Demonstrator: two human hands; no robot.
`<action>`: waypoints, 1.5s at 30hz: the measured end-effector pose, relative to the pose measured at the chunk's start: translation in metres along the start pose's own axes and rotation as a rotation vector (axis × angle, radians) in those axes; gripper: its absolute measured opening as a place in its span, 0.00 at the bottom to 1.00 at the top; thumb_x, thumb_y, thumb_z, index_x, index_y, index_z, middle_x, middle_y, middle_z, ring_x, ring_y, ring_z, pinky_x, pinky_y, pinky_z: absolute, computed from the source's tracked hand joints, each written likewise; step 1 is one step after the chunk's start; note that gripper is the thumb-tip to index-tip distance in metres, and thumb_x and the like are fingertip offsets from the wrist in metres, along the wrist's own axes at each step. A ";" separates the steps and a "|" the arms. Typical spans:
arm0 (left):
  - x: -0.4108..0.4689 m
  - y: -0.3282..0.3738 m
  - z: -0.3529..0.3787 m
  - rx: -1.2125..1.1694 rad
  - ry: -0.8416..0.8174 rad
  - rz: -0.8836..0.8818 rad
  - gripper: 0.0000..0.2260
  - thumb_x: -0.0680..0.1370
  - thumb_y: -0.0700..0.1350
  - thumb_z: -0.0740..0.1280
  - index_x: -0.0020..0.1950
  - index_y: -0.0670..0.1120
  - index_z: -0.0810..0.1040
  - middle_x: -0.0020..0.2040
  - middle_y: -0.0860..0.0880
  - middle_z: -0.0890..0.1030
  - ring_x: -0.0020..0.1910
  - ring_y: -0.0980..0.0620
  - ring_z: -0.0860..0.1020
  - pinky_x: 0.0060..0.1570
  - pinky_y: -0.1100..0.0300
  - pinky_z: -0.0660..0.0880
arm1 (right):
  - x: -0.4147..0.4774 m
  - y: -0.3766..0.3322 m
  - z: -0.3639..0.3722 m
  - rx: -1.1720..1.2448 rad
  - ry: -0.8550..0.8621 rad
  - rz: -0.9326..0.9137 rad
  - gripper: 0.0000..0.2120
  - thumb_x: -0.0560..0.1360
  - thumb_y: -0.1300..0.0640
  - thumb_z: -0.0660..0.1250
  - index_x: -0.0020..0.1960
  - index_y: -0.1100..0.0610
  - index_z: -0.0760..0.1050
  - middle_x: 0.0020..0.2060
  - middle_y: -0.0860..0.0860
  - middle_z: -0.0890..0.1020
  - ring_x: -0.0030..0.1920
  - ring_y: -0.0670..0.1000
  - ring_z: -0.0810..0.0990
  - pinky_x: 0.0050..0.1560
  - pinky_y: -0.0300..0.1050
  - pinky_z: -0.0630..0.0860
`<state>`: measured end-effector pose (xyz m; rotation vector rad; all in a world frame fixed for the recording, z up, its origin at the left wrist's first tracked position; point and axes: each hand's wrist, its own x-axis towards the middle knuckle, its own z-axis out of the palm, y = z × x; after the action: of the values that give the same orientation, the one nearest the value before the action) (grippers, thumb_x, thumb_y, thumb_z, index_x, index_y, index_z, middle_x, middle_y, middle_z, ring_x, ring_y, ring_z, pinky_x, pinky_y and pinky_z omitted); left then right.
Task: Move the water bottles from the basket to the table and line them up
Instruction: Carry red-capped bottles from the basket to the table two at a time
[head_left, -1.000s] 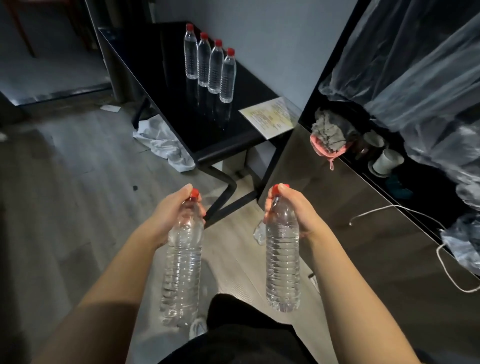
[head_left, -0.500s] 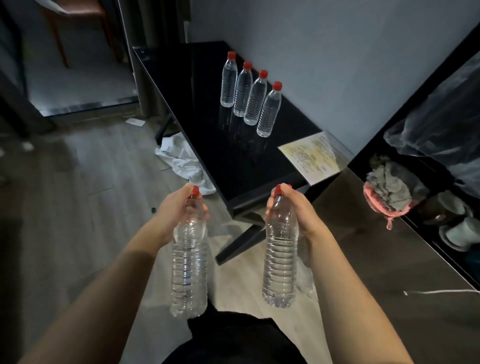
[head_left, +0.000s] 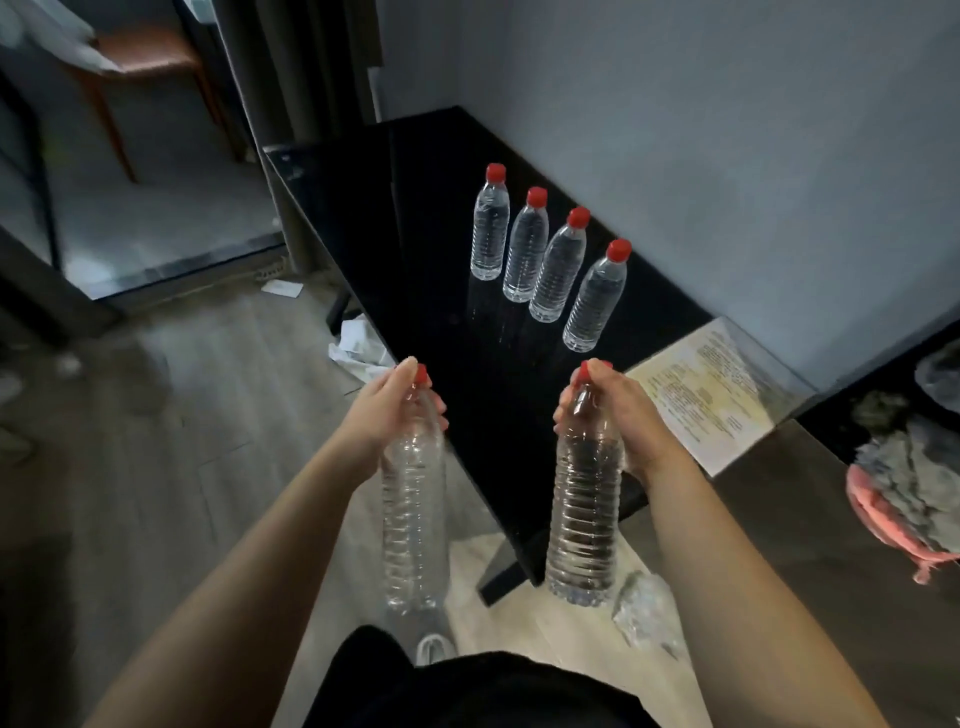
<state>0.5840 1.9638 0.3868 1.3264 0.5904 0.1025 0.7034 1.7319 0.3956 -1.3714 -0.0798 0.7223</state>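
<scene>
Both forearms reach forward and slightly inward from the bottom of the view, bare and nearly level with each other, wrists a little bent. The left hand (head_left: 387, 410) is curled tight around the neck of a clear water bottle (head_left: 413, 499), fingers wrapped just under its red cap, thumb side up. The right hand (head_left: 621, 415) grips a second bottle (head_left: 584, 504) the same way, closed around the shoulder and neck below the cap. Each bottle hangs upright with its long axis close to vertical, cap up and base down, the bases tipped slightly toward the person. The left one hangs over the floor just off the near left edge of the black worktop (head_left: 415, 218); the right one hangs in front of the near edge, its base below the top. On the worktop, four more bottles (head_left: 550, 260) stand upright, caps up, in a close diagonal row along the wall-side edge, running from the far end toward the near right corner. A printed sheet (head_left: 711, 389) lies at that near right corner, well apart from both hands.
</scene>
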 end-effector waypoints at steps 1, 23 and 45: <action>0.013 0.003 0.001 0.024 -0.027 0.007 0.15 0.83 0.51 0.57 0.46 0.42 0.73 0.36 0.43 0.81 0.34 0.45 0.81 0.36 0.55 0.76 | 0.006 -0.002 0.001 0.006 0.031 -0.010 0.12 0.80 0.51 0.61 0.44 0.58 0.74 0.35 0.56 0.80 0.35 0.56 0.80 0.42 0.52 0.79; 0.277 0.086 0.052 0.483 -0.632 0.296 0.07 0.81 0.50 0.61 0.51 0.48 0.74 0.44 0.50 0.82 0.43 0.57 0.80 0.41 0.66 0.74 | 0.146 -0.039 0.058 -0.214 0.796 -0.169 0.10 0.79 0.51 0.62 0.50 0.58 0.74 0.42 0.59 0.81 0.40 0.49 0.81 0.44 0.39 0.77; 0.310 0.063 0.076 0.694 -0.998 0.581 0.11 0.79 0.49 0.65 0.59 0.53 0.69 0.52 0.56 0.78 0.53 0.58 0.77 0.55 0.55 0.75 | 0.170 -0.018 0.049 -0.379 0.959 -0.167 0.08 0.79 0.54 0.64 0.57 0.52 0.69 0.49 0.53 0.78 0.50 0.46 0.77 0.53 0.35 0.71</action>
<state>0.8988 2.0366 0.3468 1.9530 -0.6824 -0.3127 0.8224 1.8605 0.3636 -1.9232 0.4430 -0.1528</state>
